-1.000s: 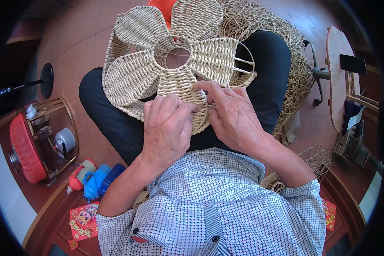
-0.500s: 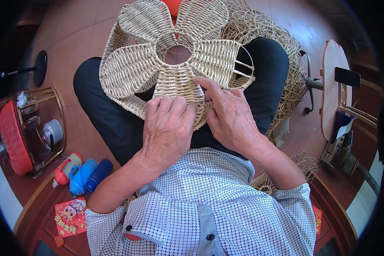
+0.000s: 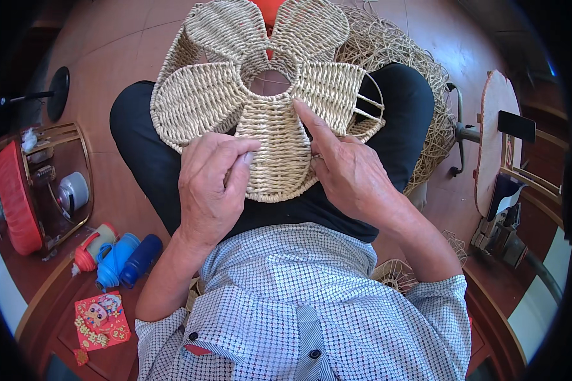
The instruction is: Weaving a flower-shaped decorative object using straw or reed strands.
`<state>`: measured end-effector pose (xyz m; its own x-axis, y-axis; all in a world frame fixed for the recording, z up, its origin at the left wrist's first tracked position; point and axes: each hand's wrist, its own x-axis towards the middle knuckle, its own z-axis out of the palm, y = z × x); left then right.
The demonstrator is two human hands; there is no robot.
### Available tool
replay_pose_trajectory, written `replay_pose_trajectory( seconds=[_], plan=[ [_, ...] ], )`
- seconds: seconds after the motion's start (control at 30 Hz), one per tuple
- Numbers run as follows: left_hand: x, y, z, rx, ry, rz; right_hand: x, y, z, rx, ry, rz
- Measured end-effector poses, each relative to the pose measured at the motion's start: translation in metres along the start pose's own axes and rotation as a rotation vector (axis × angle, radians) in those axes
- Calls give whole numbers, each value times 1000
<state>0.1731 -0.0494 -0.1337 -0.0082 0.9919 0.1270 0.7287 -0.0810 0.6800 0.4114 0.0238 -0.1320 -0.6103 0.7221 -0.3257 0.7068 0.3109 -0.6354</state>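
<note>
A straw-coloured woven flower-shaped piece (image 3: 197, 105) lies across my lap, its petals set around a round hole. The petal nearest me is filled with tight twisted-cord weave; the one at the right shows bare frame bars and a wire hoop at its outer end. My right hand (image 3: 353, 174) grips the near petal's right edge, index finger stretched along it toward the central ring, the other fingers curled and partly hidden. Over the left edge of that petal is my left hand (image 3: 211, 184), thumb and index finger closed together; whatever they may pinch is too small to make out.
A big heap of loose cord (image 3: 400, 57) spreads beyond my right knee. On the left lie a blue bottle (image 3: 141, 260), other bottles, a red printed packet (image 3: 102, 320) and an overturned-looking red-topped stool (image 3: 18, 197). A round board on a stand (image 3: 496, 140) is at right.
My left hand has moved left and lifted off the near petal, uncovering its weave. My right index finger has straightened toward the ring. The woven piece has shifted slightly right.
</note>
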Motion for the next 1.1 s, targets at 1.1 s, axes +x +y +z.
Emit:
replay_pose_trajectory(
  seconds=[1.1],
  plan=[
    [-3, 1, 27, 146, -75, 291, 16, 9, -10, 168, -101, -51]
  ],
)
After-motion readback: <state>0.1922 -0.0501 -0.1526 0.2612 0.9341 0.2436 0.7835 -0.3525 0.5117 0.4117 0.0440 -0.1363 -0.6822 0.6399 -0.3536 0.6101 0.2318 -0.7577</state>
